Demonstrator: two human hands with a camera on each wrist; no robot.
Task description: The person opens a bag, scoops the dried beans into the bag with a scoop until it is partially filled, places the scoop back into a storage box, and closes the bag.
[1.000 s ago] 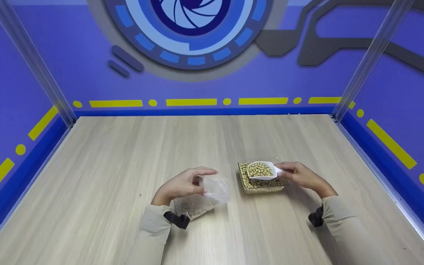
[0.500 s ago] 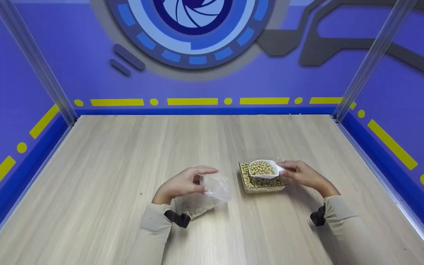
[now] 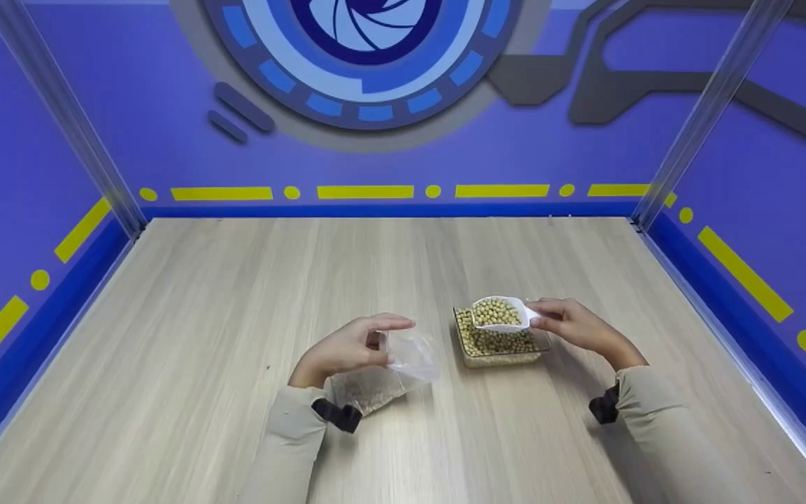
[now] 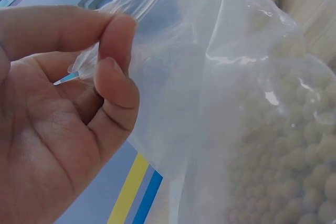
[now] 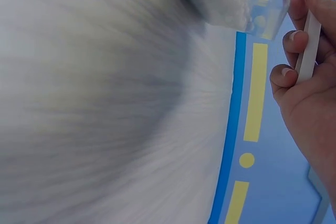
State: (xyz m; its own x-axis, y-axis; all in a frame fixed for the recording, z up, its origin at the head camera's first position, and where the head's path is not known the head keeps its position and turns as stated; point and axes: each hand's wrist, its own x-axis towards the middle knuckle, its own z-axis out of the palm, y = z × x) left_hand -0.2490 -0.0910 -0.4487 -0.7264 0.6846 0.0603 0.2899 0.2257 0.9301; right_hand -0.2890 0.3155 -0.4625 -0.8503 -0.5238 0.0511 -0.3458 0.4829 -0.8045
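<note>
One filled scoop [image 3: 524, 312] now slightly higher, right fingers [image 3: 547, 306] gripping it, left fingers [image 4: 116, 86] pinching bag [image 4: 170, 72]

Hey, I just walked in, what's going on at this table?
A person's right hand holds a white scoop loaded with pale beans above a clear container of more beans. To its left, the left hand holds a clear plastic bag near its top; some beans are inside. The scoop is not over the bag.

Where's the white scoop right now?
In the head view, the white scoop, loaded with yellowish beans, is right of centre, held by the right hand over the clear container, with the plastic bag to its left.
</note>
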